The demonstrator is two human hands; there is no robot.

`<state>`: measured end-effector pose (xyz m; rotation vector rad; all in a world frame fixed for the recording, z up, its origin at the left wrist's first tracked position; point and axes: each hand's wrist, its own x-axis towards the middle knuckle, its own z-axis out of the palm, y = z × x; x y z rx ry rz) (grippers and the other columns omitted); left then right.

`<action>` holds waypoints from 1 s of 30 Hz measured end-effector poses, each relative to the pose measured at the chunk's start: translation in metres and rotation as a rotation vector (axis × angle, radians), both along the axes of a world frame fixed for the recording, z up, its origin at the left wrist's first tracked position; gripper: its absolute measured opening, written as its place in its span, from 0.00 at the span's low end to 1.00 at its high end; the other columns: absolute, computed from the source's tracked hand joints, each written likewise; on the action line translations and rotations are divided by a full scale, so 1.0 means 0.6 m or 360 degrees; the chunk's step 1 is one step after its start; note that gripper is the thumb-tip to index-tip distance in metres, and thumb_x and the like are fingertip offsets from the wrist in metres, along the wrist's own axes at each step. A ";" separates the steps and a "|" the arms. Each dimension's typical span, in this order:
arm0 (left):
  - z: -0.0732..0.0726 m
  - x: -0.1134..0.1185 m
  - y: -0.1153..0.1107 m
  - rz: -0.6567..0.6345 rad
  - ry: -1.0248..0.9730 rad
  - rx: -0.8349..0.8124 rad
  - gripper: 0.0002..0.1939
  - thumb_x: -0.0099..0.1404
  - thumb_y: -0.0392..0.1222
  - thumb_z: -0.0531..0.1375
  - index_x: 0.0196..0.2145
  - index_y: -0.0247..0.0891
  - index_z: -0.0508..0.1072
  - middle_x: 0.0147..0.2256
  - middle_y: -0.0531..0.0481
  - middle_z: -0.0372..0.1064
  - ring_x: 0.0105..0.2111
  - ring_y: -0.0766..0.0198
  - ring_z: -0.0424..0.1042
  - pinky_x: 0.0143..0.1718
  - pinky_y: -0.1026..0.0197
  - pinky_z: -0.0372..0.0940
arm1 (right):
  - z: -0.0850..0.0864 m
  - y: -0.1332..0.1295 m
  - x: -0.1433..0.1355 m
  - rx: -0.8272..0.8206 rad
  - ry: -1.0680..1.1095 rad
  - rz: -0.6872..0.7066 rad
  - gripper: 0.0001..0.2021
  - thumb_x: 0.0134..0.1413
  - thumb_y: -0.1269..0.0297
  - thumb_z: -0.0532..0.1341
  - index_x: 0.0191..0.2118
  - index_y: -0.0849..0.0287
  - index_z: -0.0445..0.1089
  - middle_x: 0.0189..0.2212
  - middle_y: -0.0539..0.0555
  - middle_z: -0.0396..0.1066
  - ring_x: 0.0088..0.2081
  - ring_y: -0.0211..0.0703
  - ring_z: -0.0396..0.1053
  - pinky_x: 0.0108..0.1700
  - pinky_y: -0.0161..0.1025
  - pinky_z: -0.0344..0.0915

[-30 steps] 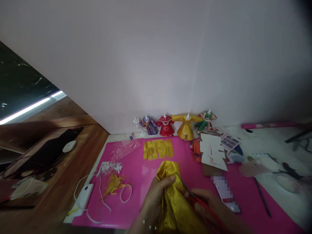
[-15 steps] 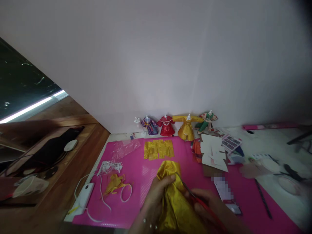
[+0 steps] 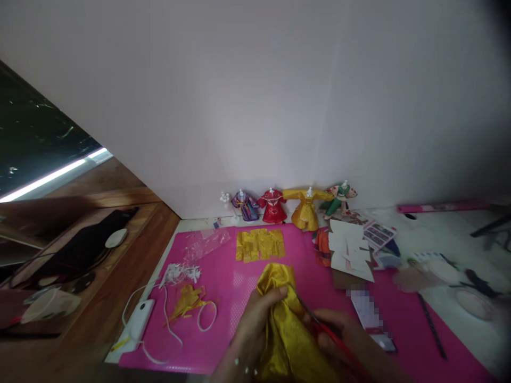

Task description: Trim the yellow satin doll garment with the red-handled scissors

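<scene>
My left hand [image 3: 251, 332] pinches a piece of shiny yellow fabric [image 3: 287, 330] near its upper end, over the pink mat [image 3: 223, 319]. My right hand [image 3: 351, 343] grips red-handled scissors [image 3: 319, 322], whose thin blades lie against the fabric's right edge, close to my left thumb. Both hands sit at the bottom of the view, partly cut off by the frame.
Cut yellow fabric pieces [image 3: 260, 244] lie farther back on the mat. Five small costumed figures [image 3: 305, 206] stand along the wall. White paper patterns [image 3: 350, 250] and clutter lie right. Yellow scraps [image 3: 187, 301], white strips [image 3: 179, 273], a white device with cable [image 3: 139, 319] sit left.
</scene>
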<state>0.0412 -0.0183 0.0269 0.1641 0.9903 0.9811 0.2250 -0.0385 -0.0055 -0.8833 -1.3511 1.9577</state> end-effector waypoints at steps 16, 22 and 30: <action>0.005 0.000 -0.003 0.0011 0.0001 -0.0010 0.22 0.52 0.35 0.66 0.46 0.30 0.74 0.27 0.42 0.78 0.27 0.52 0.78 0.34 0.55 0.69 | 0.003 0.000 -0.002 0.0081 -0.0066 0.0024 0.26 0.52 0.40 0.60 0.37 0.63 0.73 0.27 0.51 0.67 0.27 0.42 0.63 0.28 0.36 0.57; 0.004 -0.001 -0.003 0.0026 0.0004 0.0019 0.22 0.52 0.34 0.67 0.46 0.31 0.74 0.27 0.43 0.78 0.29 0.52 0.78 0.35 0.55 0.69 | 0.012 0.000 0.002 -0.0003 -0.0042 0.0094 0.27 0.54 0.41 0.60 0.44 0.62 0.74 0.30 0.52 0.69 0.31 0.45 0.65 0.31 0.37 0.59; -0.007 -0.006 -0.006 -0.0004 -0.0015 0.0046 0.21 0.52 0.37 0.68 0.45 0.31 0.75 0.27 0.43 0.78 0.28 0.53 0.78 0.34 0.57 0.68 | 0.023 0.003 -0.001 0.0037 -0.0120 0.0070 0.30 0.50 0.37 0.60 0.43 0.61 0.76 0.29 0.53 0.72 0.31 0.48 0.69 0.31 0.39 0.64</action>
